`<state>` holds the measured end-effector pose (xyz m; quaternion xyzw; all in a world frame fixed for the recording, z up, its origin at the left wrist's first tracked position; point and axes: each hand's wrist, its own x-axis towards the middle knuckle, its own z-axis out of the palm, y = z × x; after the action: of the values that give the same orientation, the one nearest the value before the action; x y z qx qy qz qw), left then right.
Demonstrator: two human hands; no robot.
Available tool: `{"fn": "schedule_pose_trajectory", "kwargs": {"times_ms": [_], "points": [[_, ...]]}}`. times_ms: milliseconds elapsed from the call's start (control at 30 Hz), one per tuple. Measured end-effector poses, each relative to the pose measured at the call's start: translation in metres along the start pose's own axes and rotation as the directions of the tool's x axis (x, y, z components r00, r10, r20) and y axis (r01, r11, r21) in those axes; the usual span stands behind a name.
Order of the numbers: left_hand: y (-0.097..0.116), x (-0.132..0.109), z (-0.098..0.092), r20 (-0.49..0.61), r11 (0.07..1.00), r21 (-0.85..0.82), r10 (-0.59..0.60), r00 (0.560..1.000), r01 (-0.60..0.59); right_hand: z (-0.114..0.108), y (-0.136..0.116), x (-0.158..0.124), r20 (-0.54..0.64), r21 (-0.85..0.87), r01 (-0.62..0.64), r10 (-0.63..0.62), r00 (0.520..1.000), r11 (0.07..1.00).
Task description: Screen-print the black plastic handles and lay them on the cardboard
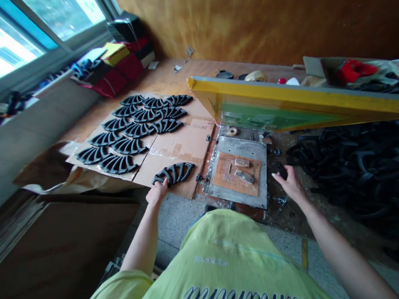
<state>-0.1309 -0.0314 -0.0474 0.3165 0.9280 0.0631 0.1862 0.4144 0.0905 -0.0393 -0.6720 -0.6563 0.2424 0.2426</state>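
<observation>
My left hand [157, 192] is closed on the near end of a fanned row of black curved parts [176, 172], which lies at the front of a cardboard sheet [178, 144]. In my right hand [291, 184] is a small black piece [279, 170], held between thumb and fingers over the right side of the bench; its exact kind is unclear. Between my hands lies a grey metal plate [227, 145] with a brown board [218, 176] on it. Small worn blocks [244, 176] are fixed on that board.
Several black fanned rows [122, 163] cover the cardboard's left side. A yellow-edged screen frame [302, 98] stands tilted up behind the plate. To the right is a heap of black parts [356, 159]. A tape roll [232, 131] sits behind the plate; an open carton [323, 71] stands farther back.
</observation>
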Motion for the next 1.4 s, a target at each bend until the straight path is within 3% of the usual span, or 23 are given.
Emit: {"fn": "schedule_pose_trajectory", "kwargs": {"times_ms": [67,133,233,433,600,667,733,867,933,1000,1100,1233,1400], "points": [[0.007,-0.018,0.006,-0.143,0.998,0.038,0.051,0.988,-0.046,0.016,-0.039,-0.005,-0.025,0.095,0.128,-0.126,0.992,0.987],[0.016,-0.037,0.018,-0.249,0.98,0.07,0.197,0.948,-0.185,0.032,-0.07,-0.009,-0.033,0.143,0.274,-0.272,0.962,0.951],[0.032,-0.056,0.038,-0.246,0.95,0.097,0.312,0.918,-0.297,0.052,-0.097,-0.012,0.019,0.138,0.403,-0.409,0.912,0.905],[0.054,-0.048,0.056,-0.257,0.961,0.086,0.278,0.926,-0.265,0.074,-0.108,-0.013,0.072,-0.107,0.497,-0.492,0.868,0.861],[0.045,-0.031,0.056,-0.216,0.97,0.033,0.243,0.946,-0.242,0.077,-0.112,-0.011,0.087,-0.226,0.559,-0.555,0.827,0.798],[0.037,-0.018,0.053,-0.197,0.955,0.026,0.295,0.935,-0.296,0.078,-0.111,-0.008,0.091,-0.233,0.566,-0.562,0.822,0.79],[0.031,0.005,0.046,-0.182,0.914,0.026,0.404,0.897,-0.406,0.08,-0.109,-0.006,0.067,-0.239,0.547,-0.549,0.833,0.802],[0.036,0.078,0.016,-0.144,0.8,0.032,0.597,0.789,-0.6,0.086,-0.103,-0.007,-0.003,-0.255,0.532,-0.551,0.834,0.807],[0.044,0.12,-0.001,-0.13,0.769,0.052,0.638,0.759,-0.637,0.089,-0.101,-0.009,-0.025,-0.268,0.532,-0.558,0.83,0.803],[0.053,0.159,-0.015,-0.117,0.761,0.083,0.649,0.752,-0.643,0.09,-0.101,-0.011,-0.042,-0.276,0.524,-0.555,0.831,0.806],[0.061,0.202,-0.026,-0.076,0.782,0.121,0.622,0.779,-0.612,0.092,-0.102,-0.014,-0.061,-0.279,0.499,-0.534,0.843,0.82],[0.062,0.221,-0.026,-0.033,0.808,0.151,0.58,0.814,-0.57,0.092,-0.107,-0.017,-0.068,-0.312,0.445,-0.487,0.871,0.839],[0.071,0.192,-0.019,-0.164,0.815,0.107,0.58,0.798,-0.57,0.089,-0.123,-0.019,0.013,-0.391,0.45,-0.484,0.875,0.802]]}}
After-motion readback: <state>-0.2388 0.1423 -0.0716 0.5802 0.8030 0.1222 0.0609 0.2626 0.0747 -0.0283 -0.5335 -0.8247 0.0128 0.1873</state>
